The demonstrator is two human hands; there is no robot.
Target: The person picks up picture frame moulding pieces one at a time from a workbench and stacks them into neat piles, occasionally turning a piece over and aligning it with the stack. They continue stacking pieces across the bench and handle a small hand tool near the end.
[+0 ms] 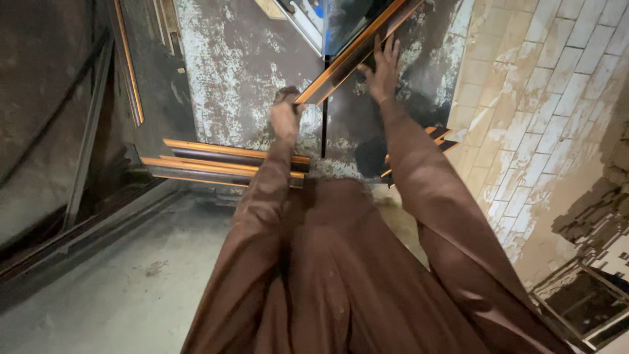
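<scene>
I look down over my brown robe at a long dark metal frame bar with an orange edge [354, 52], slanting from the upper right toward the middle. My left hand [285, 117] is closed around the bar's lower end. My right hand [382, 64] rests against the bar higher up, fingers spread over its dark face. A glass pane [350, 19] sits behind the bar at the top.
More orange-edged bars [216, 160] lie stacked on the floor to the left, others [440, 136] at the right. A patchy worn wall panel [229, 72] stands behind. A tiled wall [557, 98] runs along the right, a framed panel [583, 301] at bottom right.
</scene>
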